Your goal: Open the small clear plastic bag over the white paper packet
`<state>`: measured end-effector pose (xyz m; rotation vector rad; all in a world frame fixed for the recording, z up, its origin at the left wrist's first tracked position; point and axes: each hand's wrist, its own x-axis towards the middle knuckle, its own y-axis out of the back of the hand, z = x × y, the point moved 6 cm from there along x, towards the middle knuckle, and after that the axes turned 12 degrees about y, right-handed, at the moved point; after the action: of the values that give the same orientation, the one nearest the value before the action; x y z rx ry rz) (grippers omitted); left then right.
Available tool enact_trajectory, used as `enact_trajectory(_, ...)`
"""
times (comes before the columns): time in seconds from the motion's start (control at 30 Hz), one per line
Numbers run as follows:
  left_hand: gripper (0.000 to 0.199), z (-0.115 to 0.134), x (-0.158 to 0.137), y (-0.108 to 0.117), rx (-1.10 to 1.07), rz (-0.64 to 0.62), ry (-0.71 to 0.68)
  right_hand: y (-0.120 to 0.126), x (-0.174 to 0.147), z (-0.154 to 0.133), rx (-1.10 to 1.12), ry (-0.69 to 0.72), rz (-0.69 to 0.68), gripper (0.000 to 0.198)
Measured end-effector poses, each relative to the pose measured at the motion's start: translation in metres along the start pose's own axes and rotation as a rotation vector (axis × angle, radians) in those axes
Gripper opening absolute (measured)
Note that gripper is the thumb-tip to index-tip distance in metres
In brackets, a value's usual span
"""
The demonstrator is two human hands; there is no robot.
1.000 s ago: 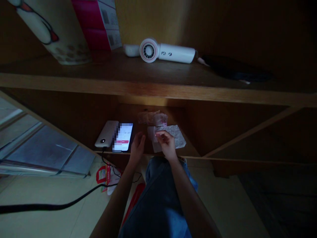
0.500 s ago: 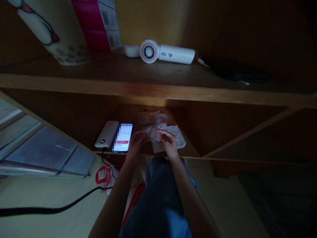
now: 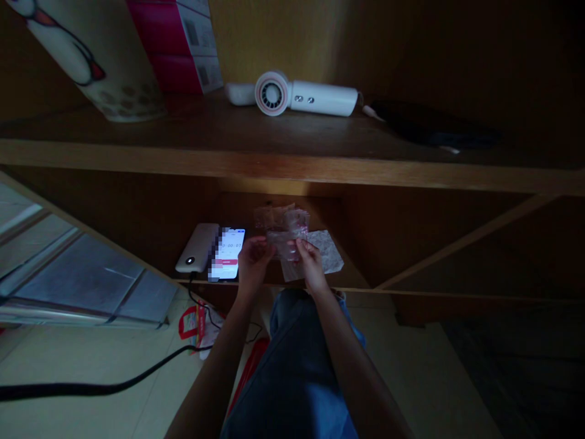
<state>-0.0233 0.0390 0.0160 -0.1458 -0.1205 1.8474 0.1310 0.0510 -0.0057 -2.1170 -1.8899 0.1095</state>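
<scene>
Between my two hands is a small clear zip bag (image 3: 282, 245) with a pinkish strip, held just above the lower shelf. The fingers of my left hand (image 3: 253, 261) are closed on its left side. My right hand (image 3: 311, 261) pinches its right end between thumb and fingers. Behind them lie several more clear plastic bags (image 3: 275, 216), some with pink-red edges. A whitish mottled packet or sheet (image 3: 328, 251) rests to the right of my right hand. Another see-through bag (image 3: 290, 272) lies below the held one, partly covered. Dim light leaves the bags' contents unclear.
Left of my hands lie a lit phone (image 3: 230, 255) and a white power bank (image 3: 198, 249) with a black cable (image 3: 150, 369). The upper shelf edge (image 3: 292, 168) overhangs; it carries a white handheld fan (image 3: 322, 99), a cup (image 3: 123, 73) and pink boxes (image 3: 176, 67).
My left hand has turned and closed more on the bag's left side. The held bag has flattened and shifted slightly, and my right hand keeps its pinch in nearly the same place.
</scene>
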Motion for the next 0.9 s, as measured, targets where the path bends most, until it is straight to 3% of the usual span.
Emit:
enact_trajectory(0.17, 0.025, 0.012, -0.009, -0.006, -0.026, -0.002, -0.061, -0.005, 0.001, 0.005, 0.260, -0.134, 0.023, 0.037)
enact_trajectory(0.33, 0.029, 0.022, -0.019, -0.020, -0.132, -0.166, -0.078, -0.015, 0.004, 0.007, 0.599, -0.272, -0.061, 0.030)
enact_trajectory(0.43, 0.031, 0.022, -0.022, -0.020, -0.065, -0.196, -0.103, -0.019, 0.004, 0.007, 0.778, -0.337, -0.105, 0.027)
enact_trajectory(0.53, 0.028, 0.020, -0.024, -0.014, 0.061, -0.138, -0.137, -0.018, 0.003, 0.009, 0.899, -0.407, -0.092, 0.024)
enact_trajectory(0.77, 0.031, 0.028, -0.033, -0.022, 0.249, -0.190, -0.213, -0.020, 0.003, 0.013, 0.866, -0.445, -0.107, 0.023)
enact_trajectory(0.9, 0.039, 0.031, -0.029, -0.020, 0.231, -0.107, -0.201, -0.021, 0.002, 0.015, 0.739, -0.436, -0.109, 0.023)
